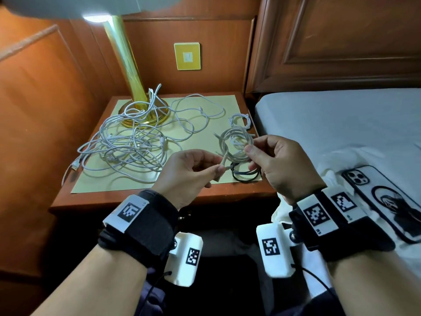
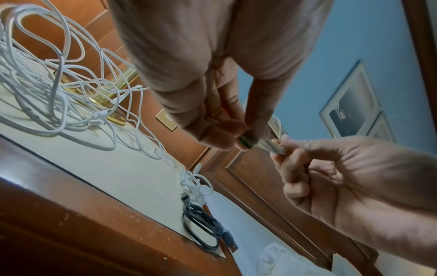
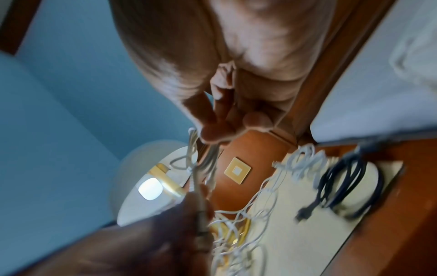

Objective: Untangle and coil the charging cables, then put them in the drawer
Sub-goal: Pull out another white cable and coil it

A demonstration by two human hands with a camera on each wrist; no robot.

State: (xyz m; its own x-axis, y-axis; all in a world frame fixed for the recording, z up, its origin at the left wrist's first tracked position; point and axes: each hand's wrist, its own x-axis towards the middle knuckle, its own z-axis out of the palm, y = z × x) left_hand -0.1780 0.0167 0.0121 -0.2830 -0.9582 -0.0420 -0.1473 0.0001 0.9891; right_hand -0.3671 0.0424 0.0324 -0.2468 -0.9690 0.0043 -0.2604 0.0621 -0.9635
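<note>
Above the wooden nightstand (image 1: 127,202) beside the bed (image 1: 341,124), our left hand (image 1: 189,172) and right hand (image 1: 282,165) pinch a white coiled cable (image 1: 237,144).

We see a wooden nightstand (image 1: 227,195) at centre frame carrying a cream mat (image 1: 211,103), where tangled white cables (image 1: 127,142), a black coil (image 1: 245,174) and a lamp base (image 1: 145,115) lie.

White coiled cable (image 1: 237,144) held aloft; tangled cables (image 1: 132,142) on nightstand.
</note>
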